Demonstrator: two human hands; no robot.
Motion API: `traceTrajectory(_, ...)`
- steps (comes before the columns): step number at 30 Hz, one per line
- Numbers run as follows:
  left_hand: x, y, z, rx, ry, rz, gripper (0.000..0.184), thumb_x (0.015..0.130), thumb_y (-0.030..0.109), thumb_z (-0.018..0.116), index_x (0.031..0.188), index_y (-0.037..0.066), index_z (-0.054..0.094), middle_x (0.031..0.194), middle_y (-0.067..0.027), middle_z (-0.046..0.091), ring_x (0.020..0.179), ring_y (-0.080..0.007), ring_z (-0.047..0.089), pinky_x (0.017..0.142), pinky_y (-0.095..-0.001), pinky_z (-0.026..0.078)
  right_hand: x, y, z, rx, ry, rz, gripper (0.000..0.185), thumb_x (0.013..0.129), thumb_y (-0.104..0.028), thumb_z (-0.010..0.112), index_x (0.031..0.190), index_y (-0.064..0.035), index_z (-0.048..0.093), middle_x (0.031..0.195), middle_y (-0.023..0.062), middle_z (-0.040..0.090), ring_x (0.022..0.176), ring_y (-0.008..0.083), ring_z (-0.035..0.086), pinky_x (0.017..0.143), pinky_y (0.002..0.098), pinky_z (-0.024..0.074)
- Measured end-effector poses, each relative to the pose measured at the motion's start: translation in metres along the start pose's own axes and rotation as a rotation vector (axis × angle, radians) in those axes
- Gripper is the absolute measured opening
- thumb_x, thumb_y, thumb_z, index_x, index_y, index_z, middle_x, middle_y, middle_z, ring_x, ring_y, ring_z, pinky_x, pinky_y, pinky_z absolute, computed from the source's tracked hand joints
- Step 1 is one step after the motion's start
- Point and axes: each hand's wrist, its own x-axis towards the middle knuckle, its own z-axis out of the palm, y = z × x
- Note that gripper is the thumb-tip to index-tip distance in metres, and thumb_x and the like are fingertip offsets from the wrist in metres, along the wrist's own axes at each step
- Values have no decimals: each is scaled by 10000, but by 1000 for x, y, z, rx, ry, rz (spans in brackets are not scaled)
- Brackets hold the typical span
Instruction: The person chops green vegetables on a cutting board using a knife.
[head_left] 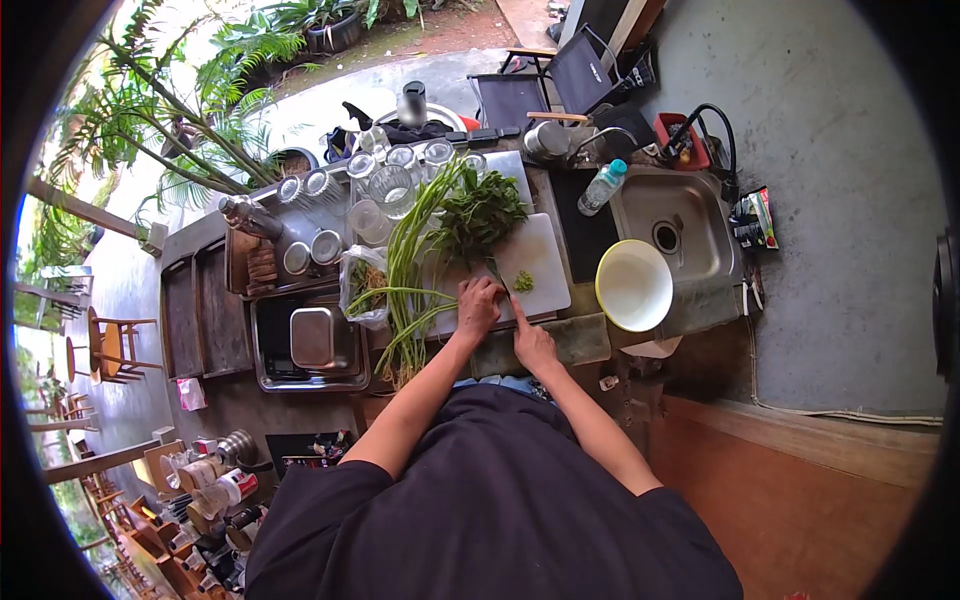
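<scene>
A white cutting board (pixel 548 245) lies on the counter in front of me. My left hand (pixel 480 305) is closed, its curled fingers pressing green stems onto the board. My right hand (pixel 534 343) grips a knife (pixel 497 272), index finger stretched along it, the blade beside my left fingertips. The knife handle is mostly hidden in the palm. To the right of the blade sits a small heap of chopped green pieces (pixel 523 281). Leafy greens (pixel 482 212) lie across the board's far side. Long green stalks (pixel 400 265) drape over its left side, their ends hanging near the counter's front edge.
To the right stand a white bowl with a yellow rim (pixel 634 286), a bottle with a teal cap (pixel 602 188) and a metal sink (pixel 700 215). Glasses (pixel 391 190), a plastic bag (pixel 363 290) and a metal tray (pixel 262 345) are on the left.
</scene>
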Motion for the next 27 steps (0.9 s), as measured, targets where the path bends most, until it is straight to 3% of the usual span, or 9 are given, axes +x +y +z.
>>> traceTrajectory(27,-1,-5,10,10,25,16,103,727,44,646,804,114,651,855,-57,612,906,-268,604,902,-434,394,-18,7,-2,-17,-18,-12,816,928,-165,516,1600,-351,92,796,324,656,798,517,657,794,629,509)
